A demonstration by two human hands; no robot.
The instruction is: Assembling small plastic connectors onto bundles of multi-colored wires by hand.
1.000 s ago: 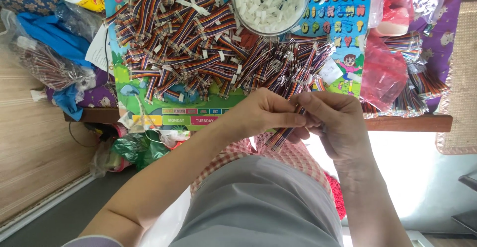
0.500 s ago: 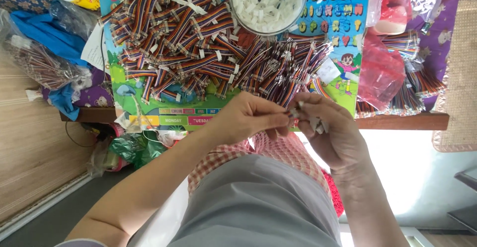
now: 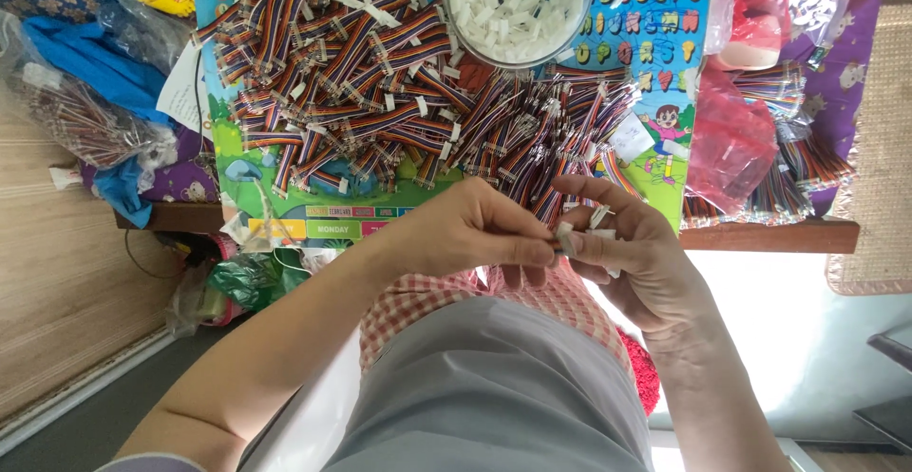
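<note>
My left hand (image 3: 475, 230) and my right hand (image 3: 622, 249) meet in front of my chest, just below the table edge. Between their fingertips they pinch a short multicoloured ribbon cable (image 3: 549, 208) and a small white plastic connector (image 3: 567, 240) at its end. A further white connector (image 3: 600, 216) shows by my right fingers. Above the hands a heap of loose ribbon cables (image 3: 541, 144) lies on the colourful picture mat (image 3: 655, 102). To its left lies a pile of cables with white connectors fitted (image 3: 332, 73).
A clear round bowl of white connectors (image 3: 518, 7) stands at the mat's far edge. Red and clear plastic bags of cables (image 3: 750, 140) lie on the right. A clear bag (image 3: 66, 116) and blue bags (image 3: 90, 64) sit on the left. The wooden table edge (image 3: 769, 236) runs beside my right hand.
Both hands have shifted slightly while working the cable end; the white connector now shows between the fingertips, and the cable is pulled closer to my body.
</note>
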